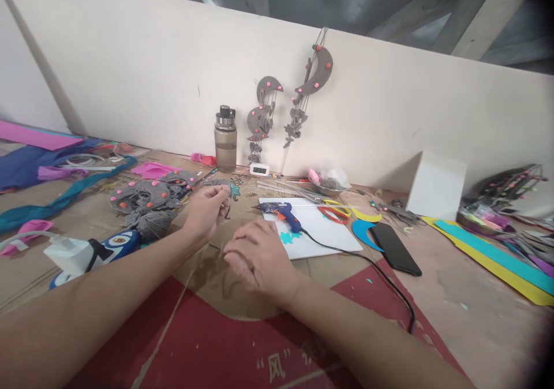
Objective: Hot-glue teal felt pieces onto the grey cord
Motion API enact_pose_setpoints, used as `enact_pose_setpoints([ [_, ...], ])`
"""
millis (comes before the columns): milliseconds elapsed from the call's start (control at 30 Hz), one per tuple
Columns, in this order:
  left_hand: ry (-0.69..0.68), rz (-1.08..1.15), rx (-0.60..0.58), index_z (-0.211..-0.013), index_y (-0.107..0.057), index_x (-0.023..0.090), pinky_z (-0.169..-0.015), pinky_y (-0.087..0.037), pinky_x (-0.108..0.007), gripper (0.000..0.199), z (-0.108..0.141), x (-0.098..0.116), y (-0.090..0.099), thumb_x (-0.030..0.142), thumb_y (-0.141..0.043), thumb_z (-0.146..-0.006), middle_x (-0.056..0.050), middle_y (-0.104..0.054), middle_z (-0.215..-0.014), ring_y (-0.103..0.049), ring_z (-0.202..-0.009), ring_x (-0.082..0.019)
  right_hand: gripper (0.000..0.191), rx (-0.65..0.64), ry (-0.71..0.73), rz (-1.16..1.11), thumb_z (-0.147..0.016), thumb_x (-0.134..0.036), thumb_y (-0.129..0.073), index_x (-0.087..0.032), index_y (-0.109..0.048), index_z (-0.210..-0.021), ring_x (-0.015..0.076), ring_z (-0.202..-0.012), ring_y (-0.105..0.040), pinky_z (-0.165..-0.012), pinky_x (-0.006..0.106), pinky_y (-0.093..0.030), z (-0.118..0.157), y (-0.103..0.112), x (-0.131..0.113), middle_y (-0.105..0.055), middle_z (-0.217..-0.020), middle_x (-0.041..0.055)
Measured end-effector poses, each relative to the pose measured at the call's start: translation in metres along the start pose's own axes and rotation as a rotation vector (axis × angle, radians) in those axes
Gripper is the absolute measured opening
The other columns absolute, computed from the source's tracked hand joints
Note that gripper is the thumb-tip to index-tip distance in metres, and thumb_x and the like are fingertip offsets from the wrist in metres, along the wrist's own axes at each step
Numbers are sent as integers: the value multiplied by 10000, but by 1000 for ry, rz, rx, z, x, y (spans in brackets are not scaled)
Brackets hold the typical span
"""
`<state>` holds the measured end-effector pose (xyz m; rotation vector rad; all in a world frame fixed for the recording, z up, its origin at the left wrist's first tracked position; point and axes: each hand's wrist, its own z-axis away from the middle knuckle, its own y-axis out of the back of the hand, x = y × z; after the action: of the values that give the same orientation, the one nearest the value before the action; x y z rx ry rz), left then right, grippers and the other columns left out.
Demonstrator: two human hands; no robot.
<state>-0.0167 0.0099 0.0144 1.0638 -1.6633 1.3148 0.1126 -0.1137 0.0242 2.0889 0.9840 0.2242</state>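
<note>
My left hand is raised over the cardboard, its thumb and forefinger pinched on a small teal star. A dark strand hangs below those fingertips. Lower and to the right, my right hand is closed with bent fingers over the brown cardboard; what it holds, if anything, is hidden. Behind it a blue glue gun lies on a white board, its nozzle towards the left. Teal cutouts rest on the board beside the gun.
Grey felt pieces and a power strip with a white plug lie left. A bottle stands by the wall. The gun's black cable runs right, past a phone. Grey moon ornaments hang behind.
</note>
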Motion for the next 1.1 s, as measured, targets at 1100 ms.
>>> enact_pose_setpoints([
  [1100,79,158,-71,-731,-518,180,-306,-112,-157,209,21,42,-16,260,-700,-665,43,-506,-619,-497,-447,-43,126,-249,-643,-690,-851,-214,-452,-190,-574,-874,59,-521,-476,-503,178,-362,-5,-8,18,-603,-699,-35],
])
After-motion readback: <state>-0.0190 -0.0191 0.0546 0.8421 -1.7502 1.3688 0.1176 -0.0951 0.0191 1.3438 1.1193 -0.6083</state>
